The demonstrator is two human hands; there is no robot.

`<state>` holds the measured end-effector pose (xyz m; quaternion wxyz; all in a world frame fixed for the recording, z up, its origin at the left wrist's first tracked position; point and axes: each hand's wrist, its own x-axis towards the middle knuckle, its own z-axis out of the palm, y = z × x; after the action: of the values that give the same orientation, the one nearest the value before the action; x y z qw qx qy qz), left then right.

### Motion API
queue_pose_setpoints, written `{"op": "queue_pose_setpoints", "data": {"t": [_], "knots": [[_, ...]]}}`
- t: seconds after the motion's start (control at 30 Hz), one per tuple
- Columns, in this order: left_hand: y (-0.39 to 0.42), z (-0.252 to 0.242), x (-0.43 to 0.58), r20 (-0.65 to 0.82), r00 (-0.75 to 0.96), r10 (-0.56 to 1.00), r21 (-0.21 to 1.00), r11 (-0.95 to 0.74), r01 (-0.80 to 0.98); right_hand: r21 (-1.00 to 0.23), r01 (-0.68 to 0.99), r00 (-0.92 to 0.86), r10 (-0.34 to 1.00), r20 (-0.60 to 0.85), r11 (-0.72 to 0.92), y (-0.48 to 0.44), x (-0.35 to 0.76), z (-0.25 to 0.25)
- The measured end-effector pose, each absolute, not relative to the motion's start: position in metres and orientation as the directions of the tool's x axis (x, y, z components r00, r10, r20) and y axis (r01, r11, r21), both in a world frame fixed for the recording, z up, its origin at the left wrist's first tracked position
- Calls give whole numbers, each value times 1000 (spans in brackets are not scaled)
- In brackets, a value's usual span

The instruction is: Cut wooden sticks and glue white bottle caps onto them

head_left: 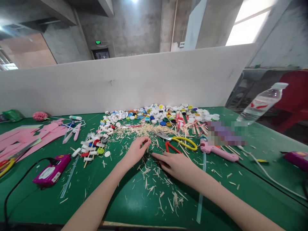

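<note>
My left hand (137,150) is over the middle of the green table, thumb and forefinger pinched together. What is in the pinch is too small to make out. Just right of it, my right hand (175,164) is low over the table with its fingers curled and the forefinger reaching toward the left hand. A small dark thing shows at its fingertips, its kind unclear. Beyond the right hand lie a red-handled tool (173,148) and yellow-handled scissors (184,142). Wood splinters (150,186) are scattered beneath and around both hands.
Bottle caps (154,113) are heaped along the white partition (134,85). A pink glue gun (220,152) lies right, its cord trailing. Left are capped sticks (92,147), a purple box (51,171) and pink paper (47,136). A water bottle (263,102) stands at right.
</note>
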<state>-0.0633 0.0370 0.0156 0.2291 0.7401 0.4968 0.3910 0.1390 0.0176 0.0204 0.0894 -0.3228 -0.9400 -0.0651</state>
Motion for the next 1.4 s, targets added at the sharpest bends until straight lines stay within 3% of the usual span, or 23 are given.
{"op": "queue_pose_setpoints", "data": {"t": [0.2, 0.4, 0.7, 0.97, 1.23, 1.4], "knots": [[38, 15, -65, 356, 176, 918, 713, -389, 583, 238, 582, -812, 537, 230, 778, 16, 139, 19], [39, 14, -67, 360, 158, 919, 718, -381, 582, 241, 607, -791, 546, 275, 758, 18, 141, 18], [38, 15, -69, 361, 168, 917, 708, -387, 591, 276, 590, -806, 571, 155, 759, 28, 127, 28], [38, 17, -69, 389, 191, 901, 683, -421, 597, 271, 582, -812, 567, 138, 767, 30, 121, 17], [36, 20, -70, 366, 190, 911, 689, -402, 602, 331, 567, -823, 518, 232, 754, 30, 135, 16], [36, 20, -69, 368, 195, 909, 689, -407, 600, 304, 575, -818, 536, 210, 759, 30, 135, 17]]}}
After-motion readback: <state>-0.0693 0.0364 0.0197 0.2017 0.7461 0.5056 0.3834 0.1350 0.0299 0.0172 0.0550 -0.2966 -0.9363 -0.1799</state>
